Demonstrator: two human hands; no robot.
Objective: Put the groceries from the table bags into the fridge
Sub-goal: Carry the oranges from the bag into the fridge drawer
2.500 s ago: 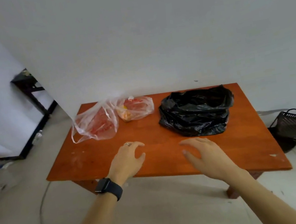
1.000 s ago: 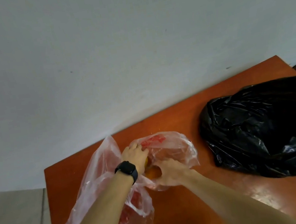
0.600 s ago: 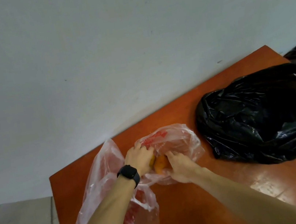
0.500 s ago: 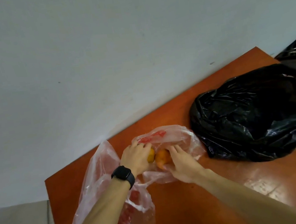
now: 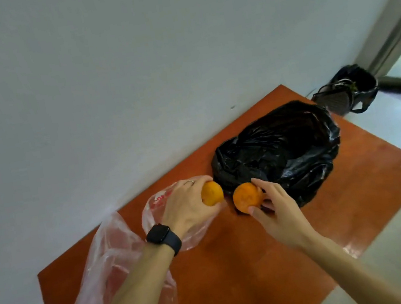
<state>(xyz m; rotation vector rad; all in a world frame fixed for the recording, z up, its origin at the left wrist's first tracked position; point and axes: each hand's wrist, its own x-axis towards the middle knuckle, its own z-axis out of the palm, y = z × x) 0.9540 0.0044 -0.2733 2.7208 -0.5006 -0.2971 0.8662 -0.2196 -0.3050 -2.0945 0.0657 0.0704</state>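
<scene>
Worktop (image 5: 240,289) of red-brown wood carried three bags. The left hand (image 5: 189,205), a black watch (image 5: 164,238) on its wrist, was clamped round an orange (image 5: 212,193) over the small clear bag (image 5: 155,205). The right hand (image 5: 278,208) pinched a second orange (image 5: 246,197) just beside the black bag (image 5: 284,144). A larger clear bag (image 5: 106,257) with red contents lay under the left forearm.

Bare forearms (image 5: 128,300), black square smartwatch (image 5: 160,234) with black band on the left wrist, thin ring (image 5: 190,182) on one finger
</scene>
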